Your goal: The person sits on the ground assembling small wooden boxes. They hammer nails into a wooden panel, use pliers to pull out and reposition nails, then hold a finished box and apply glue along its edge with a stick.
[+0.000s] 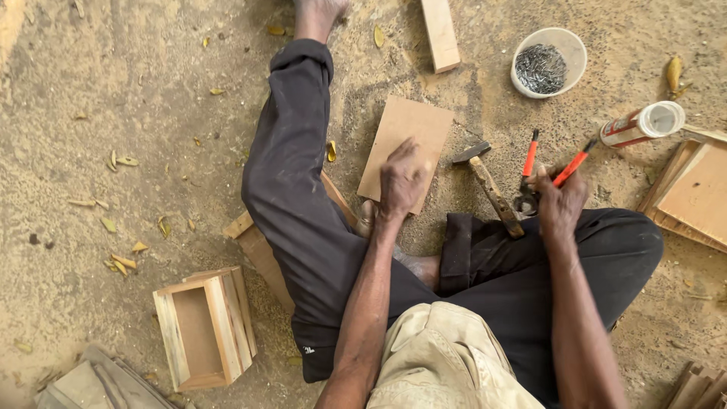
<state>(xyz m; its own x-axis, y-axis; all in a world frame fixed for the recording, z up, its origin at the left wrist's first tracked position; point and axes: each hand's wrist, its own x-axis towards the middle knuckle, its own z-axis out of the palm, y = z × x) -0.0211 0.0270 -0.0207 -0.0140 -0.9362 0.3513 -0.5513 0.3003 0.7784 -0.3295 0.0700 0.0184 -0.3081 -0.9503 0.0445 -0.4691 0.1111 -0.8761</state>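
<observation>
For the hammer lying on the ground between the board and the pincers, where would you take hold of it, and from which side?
Grip the hammer by its wooden handle, near the end closest to the person's knee. It lies flat on the sandy ground, head pointing away toward the thin board, so the handle end is the near one. Come from above; the right hand, now on the red-handled pincers, is closest.

left hand (401, 180) on board (407, 144) | right hand (560, 203) grips pincers (539, 173)

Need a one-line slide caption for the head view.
Seated on sandy ground, left hand presses a plywood piece while right hand grips red-handled pincers.
</observation>
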